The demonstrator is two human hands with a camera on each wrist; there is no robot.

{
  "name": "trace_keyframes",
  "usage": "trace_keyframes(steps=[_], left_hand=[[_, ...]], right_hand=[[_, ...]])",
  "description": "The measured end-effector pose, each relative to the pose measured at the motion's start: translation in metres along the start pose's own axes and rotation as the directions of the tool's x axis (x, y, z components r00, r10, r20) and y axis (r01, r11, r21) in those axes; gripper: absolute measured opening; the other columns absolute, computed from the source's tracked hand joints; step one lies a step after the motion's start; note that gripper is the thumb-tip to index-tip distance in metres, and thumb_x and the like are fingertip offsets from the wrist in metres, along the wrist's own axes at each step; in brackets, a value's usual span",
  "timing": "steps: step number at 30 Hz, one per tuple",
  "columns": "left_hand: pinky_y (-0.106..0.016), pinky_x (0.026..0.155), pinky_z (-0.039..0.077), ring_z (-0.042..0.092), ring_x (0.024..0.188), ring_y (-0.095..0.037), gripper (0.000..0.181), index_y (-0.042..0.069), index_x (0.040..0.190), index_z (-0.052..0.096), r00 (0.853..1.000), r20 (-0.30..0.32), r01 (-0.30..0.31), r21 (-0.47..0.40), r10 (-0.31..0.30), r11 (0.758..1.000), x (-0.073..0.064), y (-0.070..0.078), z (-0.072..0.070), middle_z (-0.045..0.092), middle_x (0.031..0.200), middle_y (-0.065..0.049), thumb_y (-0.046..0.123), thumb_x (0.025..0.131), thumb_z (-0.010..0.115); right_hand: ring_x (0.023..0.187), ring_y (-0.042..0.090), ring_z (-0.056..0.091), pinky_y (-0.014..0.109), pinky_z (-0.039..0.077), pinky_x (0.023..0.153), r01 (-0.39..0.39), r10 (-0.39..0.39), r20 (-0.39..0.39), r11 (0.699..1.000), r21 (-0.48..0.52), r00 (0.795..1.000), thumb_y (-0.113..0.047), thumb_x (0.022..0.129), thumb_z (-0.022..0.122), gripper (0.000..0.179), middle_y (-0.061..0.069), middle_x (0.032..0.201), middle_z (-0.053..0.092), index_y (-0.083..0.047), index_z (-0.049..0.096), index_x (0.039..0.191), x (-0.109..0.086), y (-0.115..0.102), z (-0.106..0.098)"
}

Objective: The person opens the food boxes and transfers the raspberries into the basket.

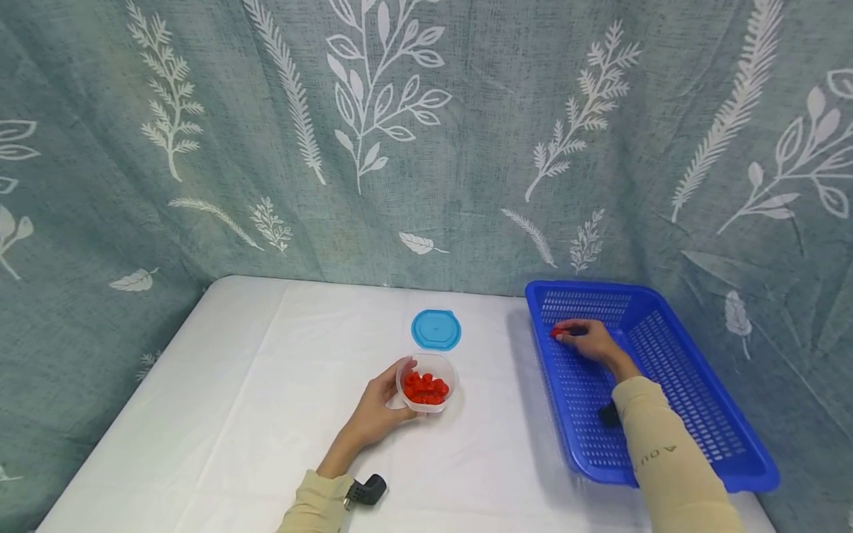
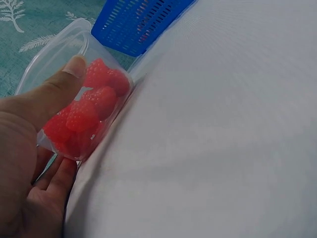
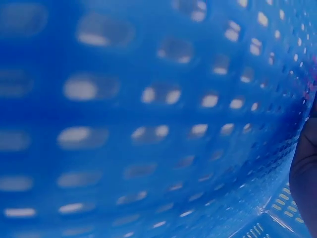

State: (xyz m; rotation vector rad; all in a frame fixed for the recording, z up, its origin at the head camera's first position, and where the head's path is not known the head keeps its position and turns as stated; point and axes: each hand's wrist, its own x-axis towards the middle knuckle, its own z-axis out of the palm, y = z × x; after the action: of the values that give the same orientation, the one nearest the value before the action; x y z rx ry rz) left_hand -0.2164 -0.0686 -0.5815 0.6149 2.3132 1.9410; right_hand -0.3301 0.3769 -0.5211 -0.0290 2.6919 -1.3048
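While a grey-green curtain (image 1: 480,148) with white leaf prints fills the background, a white-covered table (image 1: 266,385) spreads out below it. Along the table's right side sits a blue mesh basket (image 1: 680,400), its long sides running from far to near. The left hand (image 1: 378,414), near the middle of the table, grasps a clear plastic container (image 1: 436,364) by its left and near sides. The right hand (image 1: 589,342) (only a dark part of it shows in the right wrist view) reaches into the far left part of the basket, thumb and fingers pinching. Just beyond the container, a round blue lid (image 1: 436,329) lies on the table. A black device (image 1: 369,490) is strapped at the left wrist. Red raspberries (image 1: 426,389) are heaped inside the container, and one small red piece (image 1: 557,333) is pinched at the right fingertips, near the basket's left wall.
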Motion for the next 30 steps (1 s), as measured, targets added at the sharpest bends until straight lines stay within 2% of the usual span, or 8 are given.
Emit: trace_keyframes(steps=[7,12,16,18,20,23,26,30], left_hand=[[-0.043,0.120,0.034,0.041,0.147,-0.030,0.088,0.008,0.156,0.040,1.000,-0.001,-0.012,-0.010,0.012,1.000,0.001,0.001,-0.003,0.052,0.152,-0.010,0.006,0.080,0.085],[-0.040,0.120,0.034,0.040,0.147,-0.028,0.089,0.009,0.156,0.040,1.000,-0.004,0.007,-0.029,-0.008,1.000,0.001,0.001,-0.002,0.052,0.152,-0.011,0.003,0.079,0.084],[-0.041,0.120,0.034,0.041,0.147,-0.027,0.089,0.009,0.155,0.040,1.000,-0.011,0.019,-0.052,-0.019,0.998,0.001,0.001,-0.001,0.052,0.152,-0.011,-0.001,0.078,0.084],[-0.042,0.120,0.035,0.042,0.147,-0.027,0.089,0.009,0.155,0.041,1.000,-0.015,0.022,-0.058,-0.023,0.998,0.002,0.001,0.000,0.053,0.151,-0.011,-0.002,0.077,0.084],[-0.042,0.120,0.035,0.042,0.146,-0.027,0.090,0.008,0.155,0.042,0.999,-0.021,0.030,-0.052,-0.031,0.998,0.002,0.001,0.001,0.053,0.151,-0.011,-0.003,0.077,0.084],[-0.042,0.120,0.035,0.042,0.147,-0.027,0.089,0.007,0.155,0.041,0.999,-0.027,0.036,-0.042,-0.038,0.998,0.001,0.006,0.001,0.053,0.151,-0.011,-0.004,0.077,0.084],[-0.041,0.120,0.035,0.041,0.147,-0.026,0.089,0.008,0.155,0.041,0.999,-0.023,0.031,-0.045,-0.032,0.998,0.000,0.006,0.001,0.053,0.152,-0.010,-0.002,0.078,0.084],[-0.039,0.120,0.035,0.040,0.148,-0.025,0.089,0.011,0.156,0.041,1.000,-0.009,0.027,-0.056,-0.028,0.998,0.002,0.000,0.002,0.052,0.152,-0.009,0.000,0.079,0.084]], right_hand=[[0.086,0.001,0.055,0.016,0.048,0.070,0.048,-0.047,-0.015,0.999,0.022,0.999,-0.005,0.095,0.067,0.042,0.032,0.123,0.065,0.016,0.058,0.130,-0.001,-0.005,-0.004],[0.088,-0.003,0.058,0.009,0.047,0.074,0.069,-0.069,-0.017,0.998,-0.006,0.997,-0.003,0.095,0.067,0.041,0.035,0.123,0.064,0.018,0.057,0.129,-0.003,-0.014,-0.009],[0.094,0.004,0.062,0.009,0.046,0.078,0.091,-0.091,-0.017,0.995,-0.036,0.996,-0.005,0.095,0.067,0.042,0.035,0.124,0.064,0.017,0.058,0.129,-0.005,-0.026,-0.014],[0.102,0.014,0.064,0.015,0.048,0.083,0.099,-0.100,-0.009,0.993,-0.061,0.995,-0.006,0.096,0.066,0.042,0.034,0.125,0.063,0.017,0.057,0.130,-0.007,-0.036,-0.016],[0.112,0.028,0.063,0.025,0.050,0.093,0.105,-0.105,0.001,0.991,-0.080,0.994,-0.009,0.099,0.064,0.043,0.034,0.129,0.061,0.016,0.056,0.132,-0.010,-0.048,-0.018],[0.128,0.041,0.054,0.042,0.047,0.102,0.112,-0.111,0.021,0.989,-0.093,0.994,-0.014,0.103,0.058,0.045,0.034,0.138,0.056,0.013,0.053,0.138,-0.013,-0.071,-0.022],[0.131,0.043,0.050,0.046,0.048,0.101,0.125,-0.123,0.028,0.989,-0.086,0.992,-0.021,0.105,0.056,0.048,0.032,0.143,0.053,0.009,0.051,0.142,-0.020,-0.098,-0.029],[0.132,0.038,0.050,0.044,0.048,0.099,0.143,-0.142,0.018,0.988,-0.064,0.990,-0.028,0.106,0.055,0.050,0.027,0.145,0.053,0.003,0.052,0.145,-0.036,-0.135,-0.037]])
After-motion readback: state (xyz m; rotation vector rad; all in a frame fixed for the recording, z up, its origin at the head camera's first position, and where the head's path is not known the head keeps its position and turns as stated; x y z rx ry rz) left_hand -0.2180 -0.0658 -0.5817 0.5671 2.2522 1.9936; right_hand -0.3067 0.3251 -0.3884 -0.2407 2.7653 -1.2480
